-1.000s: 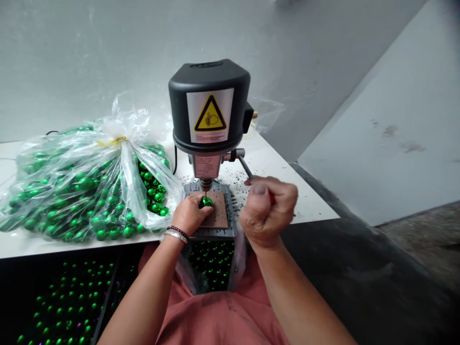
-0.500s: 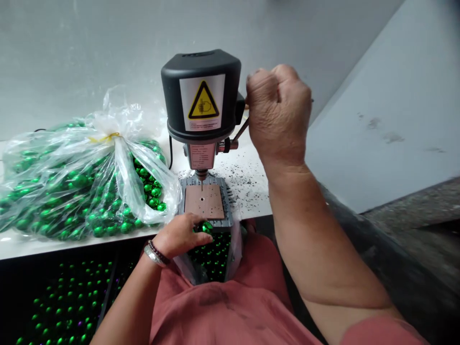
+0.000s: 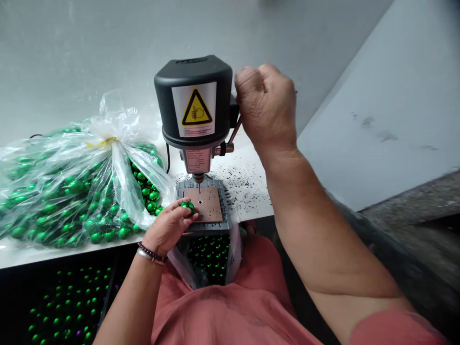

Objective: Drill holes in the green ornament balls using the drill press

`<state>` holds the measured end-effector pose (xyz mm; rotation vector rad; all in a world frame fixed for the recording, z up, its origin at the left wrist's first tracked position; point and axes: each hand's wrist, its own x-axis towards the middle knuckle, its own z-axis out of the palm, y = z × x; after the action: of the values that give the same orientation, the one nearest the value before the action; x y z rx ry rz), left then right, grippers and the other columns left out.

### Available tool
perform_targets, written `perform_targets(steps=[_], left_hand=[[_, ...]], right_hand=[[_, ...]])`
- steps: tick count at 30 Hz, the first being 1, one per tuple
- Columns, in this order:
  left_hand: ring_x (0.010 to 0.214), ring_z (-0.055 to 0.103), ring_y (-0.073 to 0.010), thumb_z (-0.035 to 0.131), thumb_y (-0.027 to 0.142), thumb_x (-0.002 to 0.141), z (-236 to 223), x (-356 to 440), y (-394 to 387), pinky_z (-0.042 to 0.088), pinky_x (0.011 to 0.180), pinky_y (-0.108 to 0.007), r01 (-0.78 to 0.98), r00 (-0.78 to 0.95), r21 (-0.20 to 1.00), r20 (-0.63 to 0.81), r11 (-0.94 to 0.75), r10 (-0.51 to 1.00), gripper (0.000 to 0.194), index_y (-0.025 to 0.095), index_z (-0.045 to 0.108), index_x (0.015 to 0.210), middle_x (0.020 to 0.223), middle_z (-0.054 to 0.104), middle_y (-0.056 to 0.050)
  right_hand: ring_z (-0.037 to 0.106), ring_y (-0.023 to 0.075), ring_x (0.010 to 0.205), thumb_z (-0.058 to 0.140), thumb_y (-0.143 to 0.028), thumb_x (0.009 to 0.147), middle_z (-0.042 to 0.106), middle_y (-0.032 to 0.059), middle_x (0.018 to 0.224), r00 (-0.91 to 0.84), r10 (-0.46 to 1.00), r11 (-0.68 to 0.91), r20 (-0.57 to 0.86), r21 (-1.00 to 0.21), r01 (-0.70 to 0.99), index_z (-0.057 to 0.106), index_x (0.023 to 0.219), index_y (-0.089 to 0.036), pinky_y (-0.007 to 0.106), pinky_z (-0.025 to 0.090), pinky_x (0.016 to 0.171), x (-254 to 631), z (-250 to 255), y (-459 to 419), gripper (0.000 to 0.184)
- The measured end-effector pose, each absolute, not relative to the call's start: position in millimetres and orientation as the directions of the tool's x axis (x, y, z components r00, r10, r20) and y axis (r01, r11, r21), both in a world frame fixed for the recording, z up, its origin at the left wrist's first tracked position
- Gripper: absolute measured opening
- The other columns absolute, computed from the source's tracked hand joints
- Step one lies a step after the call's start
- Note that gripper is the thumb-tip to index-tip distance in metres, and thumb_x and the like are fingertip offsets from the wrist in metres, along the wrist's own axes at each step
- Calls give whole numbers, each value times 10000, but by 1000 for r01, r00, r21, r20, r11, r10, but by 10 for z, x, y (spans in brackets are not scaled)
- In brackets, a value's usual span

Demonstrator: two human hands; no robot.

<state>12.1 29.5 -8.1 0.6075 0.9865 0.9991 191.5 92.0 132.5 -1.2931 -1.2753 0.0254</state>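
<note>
- Green ball, pinched between the thumb and fingers of your left hand, appears over the near left part of a brown plate on the drill press; whether it touches the plate, this angle cannot tell.
- Your right hand is closed in a fist around the upper end of the slanting lever, the grip itself out of sight.
- The drill bit points down near a hole in the plate; the ball sits to the left, not beneath it.
- Centring the ball squarely under the bit, before you draw the lever down, looks the sound order.
- Hold it low on its sides, fingertips away from the bit's line; so smooth and round a shell would probably spin in a slack pinch.
- Pull evenly: a hurried stroke could send the tip skidding off the curve.
- Dark chips litter the counter and speckle the plate; brushing them aside with the bit raised may give a steadier seat.
</note>
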Motion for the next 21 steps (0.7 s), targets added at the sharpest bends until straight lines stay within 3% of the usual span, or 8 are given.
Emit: perform_targets(steps=[4, 6, 10, 17, 21], left_hand=[[766, 621, -139, 663, 111, 610, -97, 104, 304, 490, 765, -274, -396, 170, 806, -405, 439, 898, 286, 109, 586, 885, 779, 628, -42], [746, 611, -122, 676, 193, 637, -132, 101, 329, 484, 664, -224, -337, 165, 838, -397, 430, 903, 271, 115, 601, 886, 805, 627, -42], [582, 518, -55, 688, 333, 629, -189, 142, 420, 346, 447, -147, -89, 75, 938, -329, 335, 941, 396, 127, 616, 959, 747, 615, -16], [493, 506, -70, 648, 380, 618, -283, 245, 583, 415, 465, -193, 239, 14, 941, -249, 238, 968, 457, 154, 617, 1014, 717, 650, -7], [539, 552, -89, 639, 390, 630, -377, 241, 642, 434, 499, -198, 393, -11, 904, -180, 169, 984, 466, 181, 620, 1045, 785, 682, -19]], right_hand=[[330, 64, 547, 363, -305, 814, 378, -38, 545, 387, 656, 342, 648, -713, 612, 341, 534, -185, 250, 258, 575, 1930, 1374, 1017, 305], [344, 59, 549, 366, -307, 818, 388, -40, 561, 390, 664, 338, 638, -721, 604, 352, 551, -185, 242, 266, 576, 1934, 1369, 1032, 294], [338, 54, 553, 367, -329, 815, 383, -44, 561, 380, 652, 381, 656, -717, 584, 357, 565, -179, 232, 263, 573, 1944, 1338, 1037, 292], [250, 44, 551, 359, -404, 791, 291, -60, 535, 381, 630, 403, 676, -704, 584, 264, 547, -178, 214, 239, 544, 1971, 1321, 1040, 346], [247, 40, 561, 354, -409, 794, 263, -61, 549, 367, 639, 409, 676, -702, 583, 256, 557, -175, 207, 237, 546, 1978, 1327, 1037, 347]])
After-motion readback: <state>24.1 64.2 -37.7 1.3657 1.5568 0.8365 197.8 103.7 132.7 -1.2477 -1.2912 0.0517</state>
